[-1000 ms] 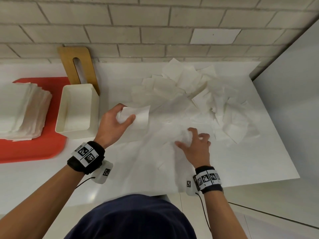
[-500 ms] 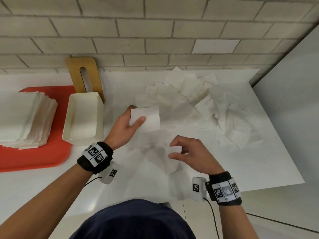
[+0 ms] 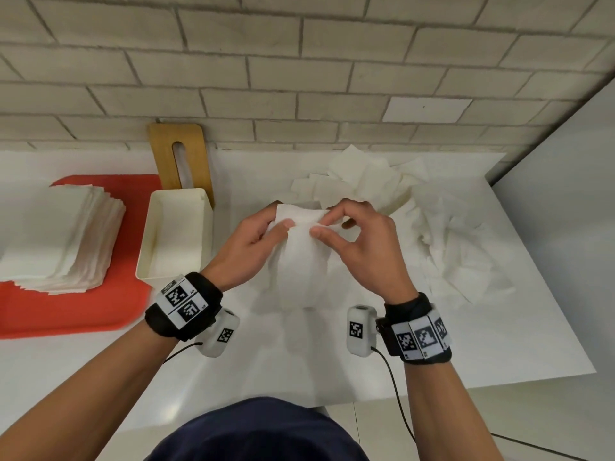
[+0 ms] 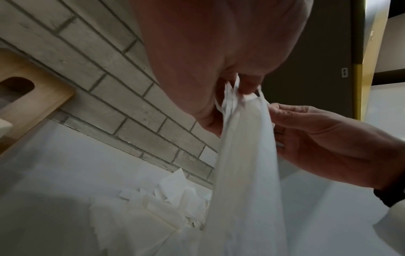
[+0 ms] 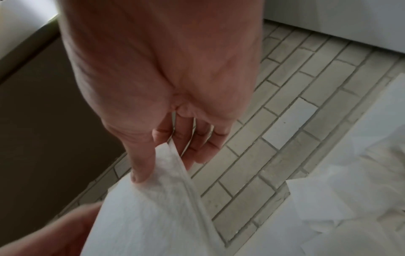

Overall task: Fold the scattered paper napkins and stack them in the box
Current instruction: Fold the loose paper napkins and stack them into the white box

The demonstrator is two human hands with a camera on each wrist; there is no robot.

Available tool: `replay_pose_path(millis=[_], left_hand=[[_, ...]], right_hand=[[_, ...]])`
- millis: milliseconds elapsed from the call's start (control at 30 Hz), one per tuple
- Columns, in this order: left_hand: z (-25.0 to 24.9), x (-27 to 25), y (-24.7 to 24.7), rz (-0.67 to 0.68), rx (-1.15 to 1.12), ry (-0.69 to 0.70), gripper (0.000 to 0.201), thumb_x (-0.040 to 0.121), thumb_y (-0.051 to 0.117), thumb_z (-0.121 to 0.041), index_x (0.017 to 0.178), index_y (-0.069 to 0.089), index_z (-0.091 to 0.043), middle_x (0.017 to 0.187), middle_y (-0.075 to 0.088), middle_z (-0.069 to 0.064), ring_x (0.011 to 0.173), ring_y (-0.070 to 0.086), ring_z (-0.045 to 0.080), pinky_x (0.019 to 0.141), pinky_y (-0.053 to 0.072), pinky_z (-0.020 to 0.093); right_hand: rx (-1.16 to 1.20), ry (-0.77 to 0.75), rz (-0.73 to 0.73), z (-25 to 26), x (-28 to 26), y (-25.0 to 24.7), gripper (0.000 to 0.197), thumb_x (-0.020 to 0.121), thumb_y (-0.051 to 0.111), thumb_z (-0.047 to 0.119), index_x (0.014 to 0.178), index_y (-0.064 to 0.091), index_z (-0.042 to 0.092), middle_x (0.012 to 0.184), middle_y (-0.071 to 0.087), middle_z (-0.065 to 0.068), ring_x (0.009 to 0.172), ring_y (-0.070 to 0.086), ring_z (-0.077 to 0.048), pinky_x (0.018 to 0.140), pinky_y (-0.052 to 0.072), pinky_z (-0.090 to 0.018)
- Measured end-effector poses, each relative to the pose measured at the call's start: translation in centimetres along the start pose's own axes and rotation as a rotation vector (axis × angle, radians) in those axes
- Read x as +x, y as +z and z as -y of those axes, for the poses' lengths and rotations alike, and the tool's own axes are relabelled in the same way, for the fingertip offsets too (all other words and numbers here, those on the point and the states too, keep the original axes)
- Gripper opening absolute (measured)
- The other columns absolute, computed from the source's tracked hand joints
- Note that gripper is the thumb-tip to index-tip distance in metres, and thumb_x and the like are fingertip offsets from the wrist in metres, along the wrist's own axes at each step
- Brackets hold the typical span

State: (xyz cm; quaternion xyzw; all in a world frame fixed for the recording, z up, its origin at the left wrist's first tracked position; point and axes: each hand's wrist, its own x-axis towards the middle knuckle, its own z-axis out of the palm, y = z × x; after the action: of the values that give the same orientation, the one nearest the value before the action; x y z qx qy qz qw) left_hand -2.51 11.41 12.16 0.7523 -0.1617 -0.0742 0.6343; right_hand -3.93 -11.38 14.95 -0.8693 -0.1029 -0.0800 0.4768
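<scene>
The white counter (image 3: 432, 344) bears a red tray (image 3: 66, 311), cream box (image 3: 176, 197) and scattered napkins (image 3: 449, 234).

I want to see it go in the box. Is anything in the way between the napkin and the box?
Nothing visible blocks it. Both hands, left and right, pinch the napkin up off the table, and the box sits open just to its left. Only the left hand lies between them.

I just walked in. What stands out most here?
Both hands, left hand and right hand, pinch the top edge of one white napkin above the table's middle. Behind it to the right lies a loose napkin pile; to the left stands a cream box beside a red tray.
</scene>
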Motion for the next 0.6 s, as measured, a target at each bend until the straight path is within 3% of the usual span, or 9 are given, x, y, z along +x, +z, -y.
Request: replay_pose_path(millis=[67,133,167,233,300,367,433,533,600], left_hand=[[-0.4,-0.6,-0.6,-0.015,-0.089,-0.055,0.032,0.117,0.038,-0.031,0.121,0.069,-0.021,0.12,0.075,0.001,0.116,0.07,0.021,0.103,0.053,0.041],[-0.8,-1.3,-1.3,-0.038,-0.119,-0.036,0.046,0.117,0.03,-0.043,0.125,0.068,-0.017,0.124,0.075,0.005,0.119,0.07,0.026,0.104,0.054,0.045],[-1.0,-1.6,-1.8,-0.051,-0.107,0.0,0.047,0.116,0.032,-0.046,0.126,0.067,-0.017,0.122,0.075,0.0,0.115,0.071,0.024,0.099,0.056,0.042],[-1.2,-2.3,-3.1,-0.082,-0.001,0.064,0.036,0.107,0.05,-0.048,0.122,0.066,-0.019,0.111,0.073,-0.01,0.102,0.072,0.016,0.084,0.058,0.032],[-1.3,-2.8,-4.4,-0.129,0.118,0.089,0.029,0.096,0.076,-0.043,0.114,0.067,-0.022,0.1,0.072,-0.018,0.086,0.07,0.006,0.068,0.052,0.018],[-0.9,-3.3,-6.0,-0.186,0.227,0.127,0.026,0.091,0.084,-0.03,0.109,0.069,-0.019,0.092,0.07,-0.024,0.077,0.067,-0.001,0.062,0.042,0.006],[-0.7,-3.9,-8.0,-0.221,0.28,0.147,0.021,0.095,0.081,-0.029,0.108,0.07,-0.016,0.09,0.069,-0.022,0.079,0.068,0.004,0.063,0.043,0.009],[-0.6,-4.7,-11.1,-0.241,0.292,0.154,0.017,0.1,0.074,-0.03,0.112,0.071,-0.018,0.092,0.071,-0.018,0.083,0.071,0.01,0.068,0.053,0.026],[-0.8,-5.1,-12.9,-0.258,0.285,0.164,0.022,0.101,0.073,-0.027,0.121,0.072,-0.017,0.095,0.072,-0.025,0.085,0.07,0.002,0.07,0.05,0.018]], right_hand=[[0.029,0.026,-0.019,0.5,0.2,0.8,0.015,0.092,0.085,0.037,0.093,0.074,0.027,0.097,0.076,0.021,0.099,0.068,-0.007,0.089,0.055,-0.031],[0.073,0.022,0.0,1.4,0.6,1.9,0.015,0.092,0.085,0.038,0.092,0.074,0.027,0.095,0.076,0.019,0.095,0.069,-0.011,0.089,0.057,-0.034],[0.092,0.011,0.017,2.0,0.8,2.5,0.015,0.092,0.085,0.036,0.091,0.074,0.026,0.093,0.076,0.017,0.092,0.069,-0.013,0.089,0.057,-0.036],[0.101,-0.031,0.035,3.2,1.5,3.7,0.016,0.093,0.085,0.031,0.09,0.072,0.023,0.089,0.074,0.015,0.086,0.068,-0.015,0.085,0.058,-0.037],[0.058,-0.087,0.051,4.4,2.4,4.9,0.019,0.093,0.085,0.03,0.09,0.069,0.02,0.087,0.072,0.015,0.082,0.067,-0.015,0.081,0.057,-0.035],[-0.003,-0.143,0.094,5.7,3.3,6.1,0.022,0.092,0.085,0.032,0.09,0.068,0.02,0.087,0.071,0.017,0.081,0.066,-0.013,0.079,0.056,-0.033],[-0.036,-0.168,0.138,7.0,4.2,7.6,0.022,0.092,0.085,0.035,0.091,0.068,0.021,0.087,0.072,0.014,0.081,0.065,-0.013,0.078,0.055,-0.032],[-0.035,-0.192,0.126,8.9,5.3,10.0,0.022,0.093,0.084,0.036,0.093,0.068,0.021,0.087,0.072,0.012,0.079,0.065,-0.012,0.078,0.054,-0.029],[0.031,-0.184,0.075,9.9,5.6,12.2,0.021,0.095,0.082,0.035,0.096,0.067,0.019,0.093,0.071,0.011,0.086,0.067,-0.012,0.08,0.055,-0.029]])
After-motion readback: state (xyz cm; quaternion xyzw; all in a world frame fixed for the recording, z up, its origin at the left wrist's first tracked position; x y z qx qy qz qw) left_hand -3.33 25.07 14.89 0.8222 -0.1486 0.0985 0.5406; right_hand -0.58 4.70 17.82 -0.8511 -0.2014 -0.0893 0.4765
